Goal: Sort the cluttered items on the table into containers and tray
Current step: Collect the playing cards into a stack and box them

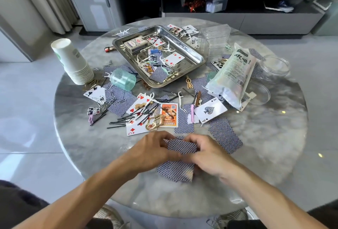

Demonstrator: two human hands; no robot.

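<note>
Holding small stack of face-down cards between both hands at near side of round table. Left hand curls round stack's left edge, right hand curls round right edge; thumbs meet below. Stack's long axis runs left-right, tilted slightly. More face-down cards lie on table directly under hands. Bare marble to left, right and toward near rim. Steel tray well beyond, past scattered cards, hairpins.
</note>
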